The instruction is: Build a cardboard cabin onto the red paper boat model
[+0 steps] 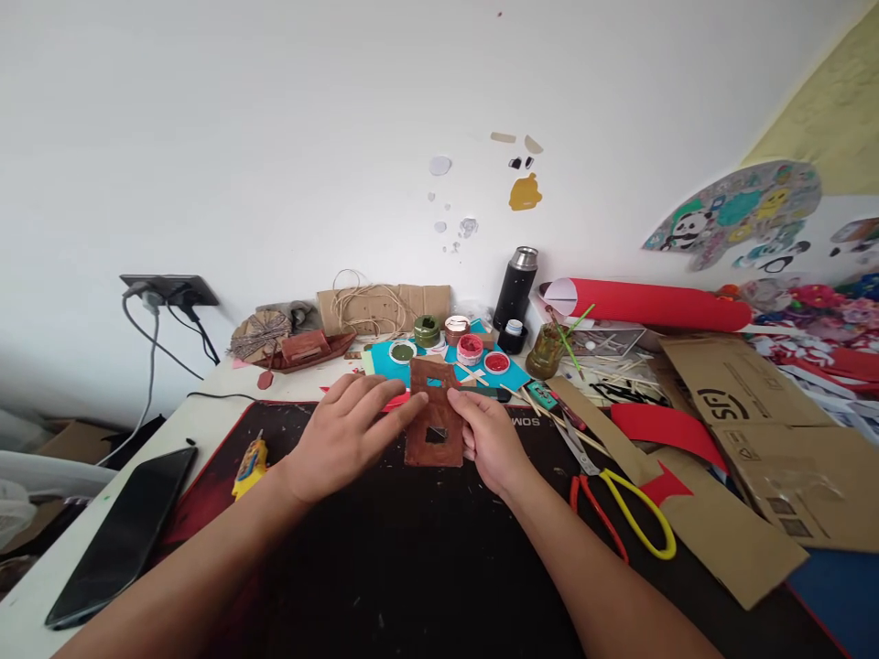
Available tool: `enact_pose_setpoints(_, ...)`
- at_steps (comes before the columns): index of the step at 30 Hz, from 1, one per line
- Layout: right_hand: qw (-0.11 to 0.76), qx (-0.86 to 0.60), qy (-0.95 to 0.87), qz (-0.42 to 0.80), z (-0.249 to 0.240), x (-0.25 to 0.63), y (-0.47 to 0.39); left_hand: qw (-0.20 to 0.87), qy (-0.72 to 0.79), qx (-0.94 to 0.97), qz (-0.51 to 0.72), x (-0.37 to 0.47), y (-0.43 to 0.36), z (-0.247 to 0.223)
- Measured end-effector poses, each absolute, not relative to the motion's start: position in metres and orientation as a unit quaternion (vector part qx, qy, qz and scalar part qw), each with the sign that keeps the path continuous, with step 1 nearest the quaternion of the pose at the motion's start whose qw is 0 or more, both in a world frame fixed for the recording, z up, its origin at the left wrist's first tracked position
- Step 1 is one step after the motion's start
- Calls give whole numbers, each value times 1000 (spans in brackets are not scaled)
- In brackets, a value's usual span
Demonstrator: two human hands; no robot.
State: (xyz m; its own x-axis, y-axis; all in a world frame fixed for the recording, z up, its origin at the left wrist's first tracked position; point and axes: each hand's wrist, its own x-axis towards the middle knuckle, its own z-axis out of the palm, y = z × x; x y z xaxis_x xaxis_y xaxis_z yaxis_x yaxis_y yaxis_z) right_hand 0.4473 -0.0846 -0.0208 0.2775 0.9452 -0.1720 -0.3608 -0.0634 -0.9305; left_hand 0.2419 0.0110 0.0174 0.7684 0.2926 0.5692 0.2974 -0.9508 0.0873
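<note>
A brown painted cardboard piece [418, 426] with two cut-out openings is held up over the black mat [385, 577]. My right hand [489, 437] grips its right edge, thumb on the front and fingers behind. My left hand [350, 430] has its fingers stretched out, the fingertips reaching the piece's left side; whether they press on it I cannot tell. Behind the piece, open paint pots, among them a green pot [427, 331] and a red pot [471, 349], stand on blue paper [391, 368].
Scissors [604, 485] and cardboard strips [728, 531] lie at the right. A yellow tool [251, 465] and a black tablet [127, 535] are at the left. Along the wall are a brown model boat [309, 352], a black flask [515, 291] and a red roll [659, 305].
</note>
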Motion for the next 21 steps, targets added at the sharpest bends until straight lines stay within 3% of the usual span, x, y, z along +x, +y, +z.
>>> enact_pose_setpoints(4, 605, -497, -308, 541, -21, 447, -86, -69, -146, -947, -276, 243, 14, 20)
enact_pose_setpoints(7, 606, -476, -323, 550, -23, 450, -84, -60, -162, -943, -283, 246, 18, 26)
enact_pose_setpoints(11, 624, -494, -383, 468, -21, 461, -84, -75, -247, -898, -357, 249, 28, 32)
enact_pose_setpoints(17, 599, -536, -480, 353, -23, 466, -87, -304, -367, -826, -302, 243, 36, 35)
enact_pose_setpoints(21, 568, -515, -522, 373, -31, 458, -87, -414, -344, -797, -274, 244, 28, 35)
